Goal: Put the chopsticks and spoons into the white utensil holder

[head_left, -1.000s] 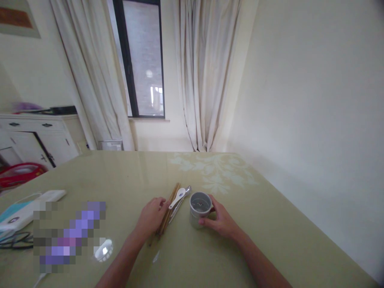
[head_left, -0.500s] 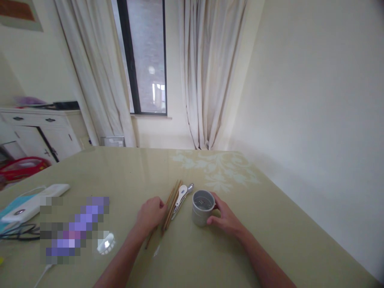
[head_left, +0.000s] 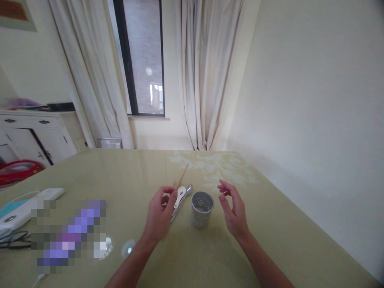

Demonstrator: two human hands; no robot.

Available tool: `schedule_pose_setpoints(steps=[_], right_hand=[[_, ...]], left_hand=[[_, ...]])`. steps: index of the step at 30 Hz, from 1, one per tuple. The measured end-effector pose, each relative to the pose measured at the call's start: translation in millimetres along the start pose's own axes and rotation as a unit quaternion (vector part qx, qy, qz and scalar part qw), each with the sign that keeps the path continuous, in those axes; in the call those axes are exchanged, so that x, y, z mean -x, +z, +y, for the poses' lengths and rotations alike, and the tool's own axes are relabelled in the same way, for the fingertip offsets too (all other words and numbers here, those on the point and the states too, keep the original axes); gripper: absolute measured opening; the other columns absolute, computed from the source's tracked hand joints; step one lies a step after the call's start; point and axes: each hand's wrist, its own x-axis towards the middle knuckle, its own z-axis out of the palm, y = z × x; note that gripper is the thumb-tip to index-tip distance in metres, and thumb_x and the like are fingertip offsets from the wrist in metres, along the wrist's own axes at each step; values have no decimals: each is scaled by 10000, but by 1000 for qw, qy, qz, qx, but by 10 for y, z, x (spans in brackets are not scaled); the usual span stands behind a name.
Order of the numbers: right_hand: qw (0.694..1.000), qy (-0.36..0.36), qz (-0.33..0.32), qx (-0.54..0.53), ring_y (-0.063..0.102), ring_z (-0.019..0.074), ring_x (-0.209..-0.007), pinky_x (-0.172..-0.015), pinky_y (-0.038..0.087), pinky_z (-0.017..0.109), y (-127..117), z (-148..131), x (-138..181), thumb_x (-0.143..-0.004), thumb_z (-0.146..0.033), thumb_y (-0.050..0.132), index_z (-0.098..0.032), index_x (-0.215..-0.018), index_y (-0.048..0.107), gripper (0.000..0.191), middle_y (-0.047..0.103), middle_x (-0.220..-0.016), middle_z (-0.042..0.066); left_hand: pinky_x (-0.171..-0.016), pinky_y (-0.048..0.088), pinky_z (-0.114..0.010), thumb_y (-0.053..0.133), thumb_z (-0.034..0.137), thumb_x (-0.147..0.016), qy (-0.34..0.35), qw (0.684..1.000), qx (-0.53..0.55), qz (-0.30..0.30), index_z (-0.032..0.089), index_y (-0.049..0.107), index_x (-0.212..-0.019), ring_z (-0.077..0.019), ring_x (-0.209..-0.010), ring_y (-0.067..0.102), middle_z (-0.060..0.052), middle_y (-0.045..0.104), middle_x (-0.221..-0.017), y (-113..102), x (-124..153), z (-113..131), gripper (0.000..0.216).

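A grey chopstick holder [head_left: 203, 214], cup-shaped with small holes in its bottom, stands upright on the table. Left of it lie a white soup spoon [head_left: 180, 196] and a metal spoon [head_left: 189, 189], side by side. My left hand [head_left: 162, 208] is closed around wooden chopsticks [head_left: 183, 176]; their far ends stick out past my fingers, and my palm hides the rest. To the right of the holder, my right hand [head_left: 235, 206] hovers with its fingers apart, touching nothing.
On the left of the table [head_left: 144, 164] lie a white power strip [head_left: 33, 206], a dark cable [head_left: 15, 240] and a blurred purple object [head_left: 73, 234]. A wall [head_left: 315, 120] runs along the right side. Beyond the far edge hang curtains [head_left: 207, 80].
My right hand has let go of the holder and moved right, opening. My left hand has closed on the chopsticks, and one now points farther up and right.
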Motion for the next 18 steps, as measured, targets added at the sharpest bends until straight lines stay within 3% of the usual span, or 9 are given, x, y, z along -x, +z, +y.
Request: schedule_pose_setpoints(steps=[3, 6, 9, 13, 15, 18], right_hand=[[993, 25, -99, -51, 705, 227, -938, -890, 589, 388, 106, -331, -99, -1029, -511, 676, -262, -1396, 662, 443, 741, -1158, 87], [963, 101, -193, -157, 739, 214, -914, -839, 609, 352, 266, -571, -249, -981, -496, 746, -243, -1276, 691, 393, 765, -1095, 64], [948, 127, -210, -203, 729, 204, -834, -787, 612, 337, 316, -667, -494, -930, -514, 793, -219, -1052, 714, 329, 743, -891, 27], [979, 66, -123, -151, 691, 190, -763, -757, 612, 351, 135, -639, -903, -936, -568, 750, -216, -1134, 718, 406, 720, -852, 22], [985, 52, -96, -130, 681, 187, -737, -737, 612, 356, 46, -585, -1050, -916, -592, 762, -210, -1113, 709, 433, 710, -825, 19], [984, 66, -98, -134, 687, 183, -715, -713, 620, 351, 29, -493, -1135, -888, -606, 787, -208, -1076, 695, 450, 712, -797, 15]], left_hand=[[-469, 385, -198, 668, 616, -953, 25, 994, 99, -46, 218, 660, -1026, -118, -542, 567, 43, 607, -655, 173, 204, 96, 405], [-504, 441, -201, 645, 581, -991, 54, 982, 144, -111, 214, 687, -1066, -118, -586, 598, 21, 636, -707, 236, 311, 147, 377], [-599, 535, -257, 596, 616, -999, 51, 981, 137, -131, 206, 706, -1136, -155, -687, 674, -37, 725, -862, 162, 244, 136, 446], [-645, 521, -313, 448, 597, -1028, 3, 997, -72, -27, 191, 731, -1080, -195, -692, 665, -71, 764, -906, -101, -45, -61, 498], [-722, 518, -343, 475, 481, -1006, -22, 974, -227, 11, 200, 714, -1078, -219, -742, 679, -79, 779, -963, -230, -178, -222, 376], [-799, 500, -346, 459, 419, -1016, -56, 930, -363, -13, 221, 677, -1041, -238, -856, 714, -82, 780, -1035, -330, -270, -432, 295]])
